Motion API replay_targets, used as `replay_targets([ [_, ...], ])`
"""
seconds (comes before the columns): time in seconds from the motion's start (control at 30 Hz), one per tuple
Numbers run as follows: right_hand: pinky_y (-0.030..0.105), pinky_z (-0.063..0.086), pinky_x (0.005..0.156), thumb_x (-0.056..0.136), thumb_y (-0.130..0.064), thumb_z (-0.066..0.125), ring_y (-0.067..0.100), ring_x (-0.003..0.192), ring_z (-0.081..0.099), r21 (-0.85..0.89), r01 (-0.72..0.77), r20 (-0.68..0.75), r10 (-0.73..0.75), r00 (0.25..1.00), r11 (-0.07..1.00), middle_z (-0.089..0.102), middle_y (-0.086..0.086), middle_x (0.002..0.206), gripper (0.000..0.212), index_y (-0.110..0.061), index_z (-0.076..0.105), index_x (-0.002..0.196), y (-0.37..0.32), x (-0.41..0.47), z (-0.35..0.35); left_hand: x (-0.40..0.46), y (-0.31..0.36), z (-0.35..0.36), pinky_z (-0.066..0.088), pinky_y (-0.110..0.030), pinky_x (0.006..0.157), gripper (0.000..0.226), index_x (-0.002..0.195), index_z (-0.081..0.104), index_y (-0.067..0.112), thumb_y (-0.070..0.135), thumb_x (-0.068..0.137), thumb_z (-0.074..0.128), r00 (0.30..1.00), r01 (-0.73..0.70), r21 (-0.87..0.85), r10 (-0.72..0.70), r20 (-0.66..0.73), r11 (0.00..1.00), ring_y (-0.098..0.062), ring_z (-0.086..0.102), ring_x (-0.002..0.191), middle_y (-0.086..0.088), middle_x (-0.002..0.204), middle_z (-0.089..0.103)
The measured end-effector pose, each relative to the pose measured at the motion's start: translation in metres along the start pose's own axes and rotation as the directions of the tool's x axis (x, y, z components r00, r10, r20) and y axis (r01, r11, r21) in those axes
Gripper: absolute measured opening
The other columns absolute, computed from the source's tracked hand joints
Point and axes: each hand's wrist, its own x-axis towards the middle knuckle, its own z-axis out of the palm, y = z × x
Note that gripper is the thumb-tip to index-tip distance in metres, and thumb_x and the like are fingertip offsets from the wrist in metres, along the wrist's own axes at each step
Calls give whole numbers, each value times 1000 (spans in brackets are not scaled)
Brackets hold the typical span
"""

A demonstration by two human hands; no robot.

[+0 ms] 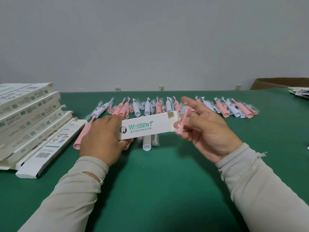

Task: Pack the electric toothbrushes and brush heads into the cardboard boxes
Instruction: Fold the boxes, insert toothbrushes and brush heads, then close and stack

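Observation:
My left hand (pixel 102 137) grips a white cardboard box (pixel 145 127) with green lettering, held level above the table with its open flap end pointing right. My right hand (pixel 205 129) pinches a pink brush head (pixel 183 120) in clear wrap just at that open end. A pink toothbrush (pixel 82 135) lies on the green table (pixel 158 173) under my left hand. A white toothbrush handle (pixel 146 142) lies below the box. A row of several pink and white toothbrushes (pixel 168 106) with wrapped brush heads runs across the table behind my hands.
A leaning stack of several flat white boxes (pixel 28 118) sits at the left, with one more box (pixel 50 148) lying beside it. A brown carton (pixel 280 82) stands at the far right corner next to some papers (pixel 300 92). A grey wall rises behind the table.

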Motion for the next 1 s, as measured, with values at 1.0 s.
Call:
replay_targets([
  [1.0,38,56,77,78,-23,76,14,76,64,-469,4,-294,-161,942,883,72,-3,80,6,-18,74,82,35,11,2,-1,9,-4,50,-44,81,50,117,50,34,54,78,73,995,-25,62,19,95,998,-22,48,106,6,114,57],
])
